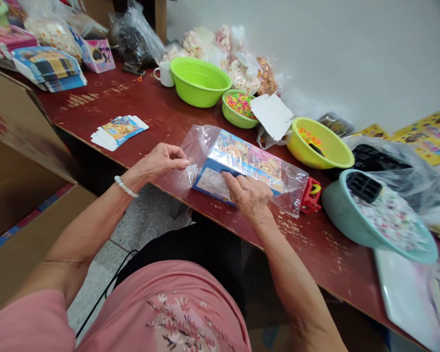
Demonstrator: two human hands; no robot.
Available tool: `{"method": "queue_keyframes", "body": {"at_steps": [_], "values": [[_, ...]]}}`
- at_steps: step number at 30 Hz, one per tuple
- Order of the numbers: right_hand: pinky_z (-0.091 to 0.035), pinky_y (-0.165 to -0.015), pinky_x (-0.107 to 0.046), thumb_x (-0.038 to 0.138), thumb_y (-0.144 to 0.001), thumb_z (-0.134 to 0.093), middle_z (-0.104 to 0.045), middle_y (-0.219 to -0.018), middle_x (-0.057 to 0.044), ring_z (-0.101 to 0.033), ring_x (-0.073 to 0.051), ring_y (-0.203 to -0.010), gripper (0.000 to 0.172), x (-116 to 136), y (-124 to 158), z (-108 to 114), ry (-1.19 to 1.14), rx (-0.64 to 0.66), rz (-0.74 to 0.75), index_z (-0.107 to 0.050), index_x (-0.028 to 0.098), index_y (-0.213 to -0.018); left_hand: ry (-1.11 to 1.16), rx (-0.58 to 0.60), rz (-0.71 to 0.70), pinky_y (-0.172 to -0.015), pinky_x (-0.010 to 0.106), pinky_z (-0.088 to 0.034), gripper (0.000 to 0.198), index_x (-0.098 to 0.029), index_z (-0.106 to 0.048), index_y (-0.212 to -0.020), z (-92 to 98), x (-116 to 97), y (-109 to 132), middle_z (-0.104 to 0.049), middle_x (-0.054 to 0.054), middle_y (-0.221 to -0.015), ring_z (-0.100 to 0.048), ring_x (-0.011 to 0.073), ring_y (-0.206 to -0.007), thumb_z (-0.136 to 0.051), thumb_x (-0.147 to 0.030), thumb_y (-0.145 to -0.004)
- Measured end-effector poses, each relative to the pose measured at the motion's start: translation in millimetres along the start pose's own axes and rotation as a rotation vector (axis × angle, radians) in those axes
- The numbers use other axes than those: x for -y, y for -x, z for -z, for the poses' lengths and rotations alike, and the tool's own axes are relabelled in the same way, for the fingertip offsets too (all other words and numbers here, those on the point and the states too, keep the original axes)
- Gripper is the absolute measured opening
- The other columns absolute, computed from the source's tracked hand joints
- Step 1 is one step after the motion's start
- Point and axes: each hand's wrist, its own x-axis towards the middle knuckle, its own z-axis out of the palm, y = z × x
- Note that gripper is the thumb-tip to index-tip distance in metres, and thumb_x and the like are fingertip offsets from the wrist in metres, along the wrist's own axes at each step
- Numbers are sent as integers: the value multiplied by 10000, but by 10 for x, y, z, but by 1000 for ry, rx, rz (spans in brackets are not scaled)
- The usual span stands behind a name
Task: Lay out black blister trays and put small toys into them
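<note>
A blue printed box [225, 168] lies inside a clear plastic bag [201, 139] at the table's front edge. The bag's loose ends stick out past both sides of the box. My left hand [163, 161], with a beaded bracelet on the wrist, has thumb and fingertips pinched together at the bag's left end. Over the front of the box, my right hand [251, 195] presses with an outstretched index finger, its other fingers curled against the bag. Just right of the bag stands a red tape dispenser [310, 195].
On the red table [95, 93] are flat printed cartons [119, 131], a green basin [201, 83], a small green basket [238, 120], a yellow basin [333, 146] and a tilted blue basin [346, 220] of wrapped pieces. A white mug [165, 74] stands behind. An open cardboard box [33, 234] is at left.
</note>
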Motion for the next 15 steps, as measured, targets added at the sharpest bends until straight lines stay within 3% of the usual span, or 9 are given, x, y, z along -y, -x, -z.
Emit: {"method": "queue_keyframes", "body": {"at_steps": [3, 6, 9, 11, 13, 15], "values": [[-194, -588, -340, 183, -1025, -587, -588, -623, 27, -421, -130, -611, 217, 12, -10, 18, 10, 0, 9, -756, 279, -1124, -92, 14, -88, -583, 259, -363, 262, -166, -696, -690, 46, 131, -78, -605, -4, -646, -478, 110, -591, -804, -402, -732], [-198, -588, -347, 173, -1014, -576, -596, -635, 20, -424, -135, -614, 227, 24, -12, 42, -6, 71, -2, -743, 266, -1137, -93, 72, -170, -636, 272, -407, 240, -173, -704, -689, 93, 226, -254, -616, 1, -674, -521, 129, -639, -791, -390, -745], [-210, -590, -345, 154, -993, -560, -599, -645, 20, -434, -139, -623, 250, 22, -14, 71, 2, 92, 24, -733, 266, -1135, -44, 139, -304, -807, 324, -497, 187, -185, -725, -673, 63, 320, -520, -713, 61, -907, -645, 207, -915, -811, -344, -721], [-220, -592, -341, 139, -976, -562, -595, -640, 23, -432, -141, -623, 247, 10, -23, 87, 10, 49, 62, -727, 252, -1122, 49, 221, -343, -866, 374, -524, 179, -190, -728, -639, -24, 402, -703, -732, 99, -991, -652, 270, -1065, -838, -326, -676], [-225, -591, -338, 130, -968, -568, -581, -624, 26, -425, -143, -615, 237, -6, -35, 95, 14, 6, 92, -719, 240, -1115, 200, 304, -267, -796, 397, -549, 188, -188, -731, -633, -162, 496, -850, -729, 105, -869, -682, 283, -956, -855, -329, -646], [-225, -592, -340, 132, -972, -569, -567, -611, 30, -421, -143, -609, 234, -20, -43, 93, 12, -13, 104, -710, 243, -1122, 354, 285, -159, -693, 391, -552, 213, -177, -729, -637, -320, 587, -944, -692, 79, -707, -680, 256, -751, -878, -328, -617]]}}
